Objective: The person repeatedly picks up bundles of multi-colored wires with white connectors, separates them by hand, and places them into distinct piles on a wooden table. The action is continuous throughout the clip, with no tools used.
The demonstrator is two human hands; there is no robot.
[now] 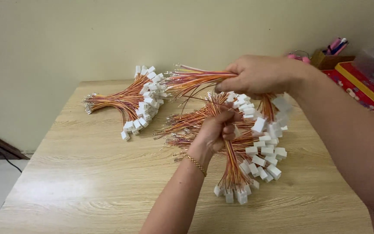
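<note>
Right hand (258, 76) clamped on wire bundle (191, 80) | left hand (216, 130) fisted around harness bunch (234, 164) just beneath it | wires likely light, floppy, tangle-prone; grip mid-strands, not white connectors (265, 151) | spare pile (130, 102) lies left on table (87, 173).

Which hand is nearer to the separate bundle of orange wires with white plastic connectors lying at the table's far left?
Left. The left hand grips wires just right of that bundle; the right hand holds another bunch farther right, above the table.
</note>
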